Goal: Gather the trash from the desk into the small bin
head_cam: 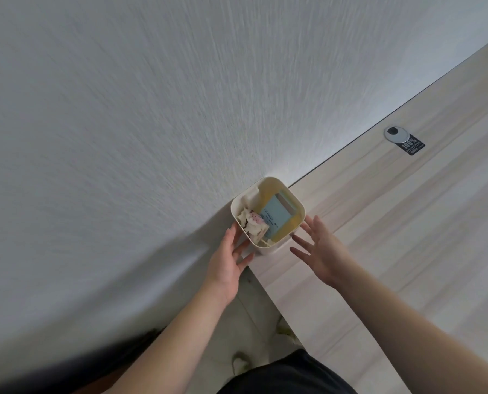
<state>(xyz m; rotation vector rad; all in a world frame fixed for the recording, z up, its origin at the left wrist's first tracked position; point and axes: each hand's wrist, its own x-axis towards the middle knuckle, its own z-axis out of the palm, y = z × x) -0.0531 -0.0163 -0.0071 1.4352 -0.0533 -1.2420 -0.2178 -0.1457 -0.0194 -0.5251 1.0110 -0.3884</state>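
A small cream bin (292, 201) stands at the corner of the pale wooden desk (407, 237), against the white wall. Inside it lie a light blue packet (275, 216) and crumpled white and pink wrappers (252, 224). My left hand (231, 260) rests with spread fingers against the bin's left side. My right hand (319, 247) hovers with fingers apart just right of the bin, and whether it touches the bin is unclear. Neither hand holds anything.
A textured white wall (151, 109) fills the left and top. A round metal cable grommet (396, 134) with a black label (413, 145) beside it sits on the desk at the right. The floor shows below the desk's left edge (268, 291).
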